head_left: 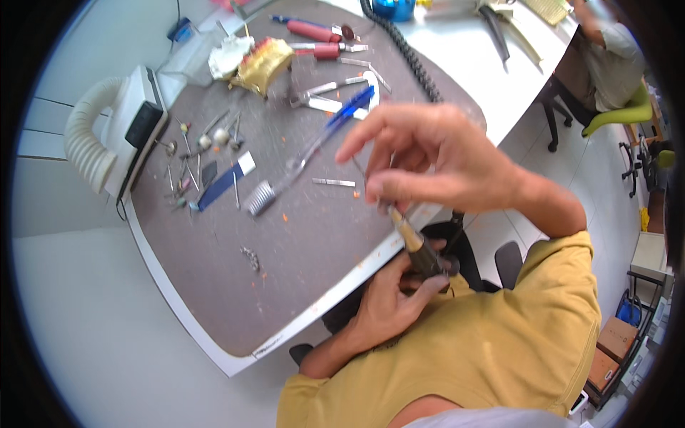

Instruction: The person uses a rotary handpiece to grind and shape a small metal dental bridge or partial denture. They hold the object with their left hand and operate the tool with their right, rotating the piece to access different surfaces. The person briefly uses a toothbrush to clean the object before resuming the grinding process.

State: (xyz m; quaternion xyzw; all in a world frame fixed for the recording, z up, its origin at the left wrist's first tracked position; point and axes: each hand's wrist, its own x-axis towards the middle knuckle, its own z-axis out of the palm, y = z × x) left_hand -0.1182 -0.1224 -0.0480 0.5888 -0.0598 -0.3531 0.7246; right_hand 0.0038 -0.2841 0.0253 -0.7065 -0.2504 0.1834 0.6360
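My left hand (385, 307) is closed around a handpiece (422, 253), a dark rotary tool with a brass-coloured nose, held at the table's front edge and pointing up and left. Above its nose is my right hand (449, 157), thumb and fingers curled. A thin metal bur (358, 167) shows between thumb and fingertips, slightly blurred; whether its shank sits in the nose I cannot tell. On the mat, left of my right hand, lie a short metal strip (334, 182) and a brush (262, 197) with pale bristles and a clear-and-blue handle. A small metal casting (250, 258) rests nearer me.
Plaster dental models (262, 65) stand at the back, beside red-handled tools (314, 31). Several loose burs (189, 164) and a blue strip (221, 187) lie left. A white suction unit with ribbed hose (89, 135) borders the mat. A coiled black cord (407, 53) crosses the back. Another person (610, 57) sits far right.
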